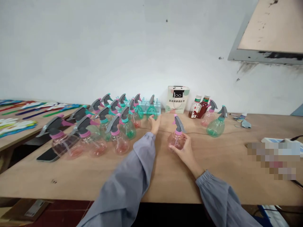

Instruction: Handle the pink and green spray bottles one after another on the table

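Note:
My right hand (184,148) is closed around the lower body of a clear pink spray bottle (176,139) with a grey-and-pink trigger head; the bottle is upright, slightly tilted. My left hand (155,122) reaches farther out, fingers apart, at the base of a green spray bottle (151,109) near the back. Whether it touches that bottle is hard to tell. Left of my left arm stand several more pink spray bottles (121,144) and green spray bottles (128,128), close together. On the right, another pink spray bottle (208,118) and a green spray bottle (216,126) stand side by side.
Behind the bottles are a light-blue rack (158,106), a paper bag (175,102) and two bottles of red-brown liquid (198,107). A phone (48,155) lies at left under the bottles. A power strip (281,143) with cables is at right. Colourful flat items (47,107) cover the left table.

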Available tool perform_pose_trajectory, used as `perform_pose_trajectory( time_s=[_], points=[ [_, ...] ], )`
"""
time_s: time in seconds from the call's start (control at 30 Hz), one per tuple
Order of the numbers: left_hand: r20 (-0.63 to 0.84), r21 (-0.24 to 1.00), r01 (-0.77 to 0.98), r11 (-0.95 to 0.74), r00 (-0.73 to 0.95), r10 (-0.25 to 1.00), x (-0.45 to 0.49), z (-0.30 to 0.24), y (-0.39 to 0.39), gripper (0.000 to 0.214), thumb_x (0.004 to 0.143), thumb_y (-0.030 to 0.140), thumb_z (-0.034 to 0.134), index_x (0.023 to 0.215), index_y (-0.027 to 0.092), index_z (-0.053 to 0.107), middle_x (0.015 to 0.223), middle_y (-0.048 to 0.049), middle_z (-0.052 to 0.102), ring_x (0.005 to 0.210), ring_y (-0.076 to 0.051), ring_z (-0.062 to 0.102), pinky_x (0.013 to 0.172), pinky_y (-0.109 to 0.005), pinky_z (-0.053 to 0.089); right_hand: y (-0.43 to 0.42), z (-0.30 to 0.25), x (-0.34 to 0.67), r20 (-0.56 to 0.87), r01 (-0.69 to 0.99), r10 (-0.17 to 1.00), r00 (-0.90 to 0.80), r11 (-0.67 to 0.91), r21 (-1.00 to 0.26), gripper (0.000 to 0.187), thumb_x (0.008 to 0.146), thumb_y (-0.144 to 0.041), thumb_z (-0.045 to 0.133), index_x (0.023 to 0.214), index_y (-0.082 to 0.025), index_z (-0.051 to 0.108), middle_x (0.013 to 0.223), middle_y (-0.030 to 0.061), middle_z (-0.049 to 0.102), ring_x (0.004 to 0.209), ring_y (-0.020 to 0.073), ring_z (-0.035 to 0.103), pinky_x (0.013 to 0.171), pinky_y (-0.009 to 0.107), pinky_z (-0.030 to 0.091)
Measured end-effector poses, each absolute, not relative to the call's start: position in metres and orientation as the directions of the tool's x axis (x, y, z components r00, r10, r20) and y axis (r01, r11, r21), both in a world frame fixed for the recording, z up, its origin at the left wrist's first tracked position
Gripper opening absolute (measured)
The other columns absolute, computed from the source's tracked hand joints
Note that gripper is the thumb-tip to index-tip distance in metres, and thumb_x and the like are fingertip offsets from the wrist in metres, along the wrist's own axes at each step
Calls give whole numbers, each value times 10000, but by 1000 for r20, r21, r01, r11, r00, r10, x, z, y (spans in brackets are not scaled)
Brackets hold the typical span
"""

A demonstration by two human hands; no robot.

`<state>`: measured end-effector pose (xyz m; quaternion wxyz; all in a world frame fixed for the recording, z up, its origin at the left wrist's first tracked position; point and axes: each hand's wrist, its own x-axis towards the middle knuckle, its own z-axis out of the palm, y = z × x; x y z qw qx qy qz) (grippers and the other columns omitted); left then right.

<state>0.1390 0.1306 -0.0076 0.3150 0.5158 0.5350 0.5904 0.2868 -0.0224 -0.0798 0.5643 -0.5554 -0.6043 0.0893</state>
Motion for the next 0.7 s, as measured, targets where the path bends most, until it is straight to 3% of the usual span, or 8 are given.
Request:
perform_pose_trajectory(
  time_s=[0.1,0.2,0.3,0.4,0.47,0.5,0.57,0.7],
  points=[
    [345,937,60,-345,7,939,134,-1,93,443,1019,507,324,1182,213,612,1296,-100,638,1190,-209,620,1029,-384,482,-18,-80,276,608,620,758,234,366,-694,967,609,-645,836,1319,-163,392,1239,190,522,1155,372,594,976,574,514],
    [562,818,-139,-559,400,724,121,4,48,707,845,637,618,1416,247,475,1496,-122,497,1413,-305,442,1170,-472,356,-19,-78,261,631,649,757,169,396,-649,961,623,-656,830,1325,-155,405,1237,197,515,1171,385,573,977,593,504],
    [607,767,-37,-641,368,705,109,5,16,1042,664,496,851,1524,251,317,1541,-152,416,1433,-321,396,1202,-487,308,-25,-69,252,588,627,807,-45,481,-612,868,687,-633,801,1328,-164,450,1230,189,549,1181,372,572,980,578,509],
    [545,830,2,-558,209,812,96,2,5,861,799,415,739,1525,244,309,1443,-164,507,1313,-270,523,1116,-470,419,-31,-47,267,546,574,802,-243,572,-586,687,753,-608,761,1278,-222,542,1229,133,608,1172,323,598,1010,516,506],
    [536,841,-20,-540,157,829,86,2,6,772,805,384,719,1488,236,390,1351,-146,583,1274,-257,560,1086,-444,451,-29,-29,293,634,604,773,-29,519,-605,490,838,-599,671,1172,-246,603,1189,95,636,1138,289,609,1028,480,490],
    [540,840,-36,-541,151,828,81,2,7,738,789,371,728,1456,231,445,1306,-133,615,1264,-256,572,1084,-433,455,-26,-21,310,686,615,681,256,433,-659,446,871,-602,620,1134,-242,603,1148,88,639,1089,273,618,1000,460,502],
    [533,846,-83,-527,174,828,71,4,9,672,765,351,739,1392,228,531,1236,-107,664,1238,-255,601,1087,-425,459,-15,-7,350,685,611,532,498,345,-712,543,939,-593,487,1293,-183,459,1293,166,529,1196,302,536,1049,534,435],
    [489,871,-182,-457,229,842,58,7,9,650,750,305,739,1371,244,558,1197,-86,708,1201,-248,642,1101,-438,457,12,-2,433,608,614,181,773,25,-789,871,699,-676,714,1309,-116,442,1367,248,462,1305,409,440,1114,621,325]
  ],
)
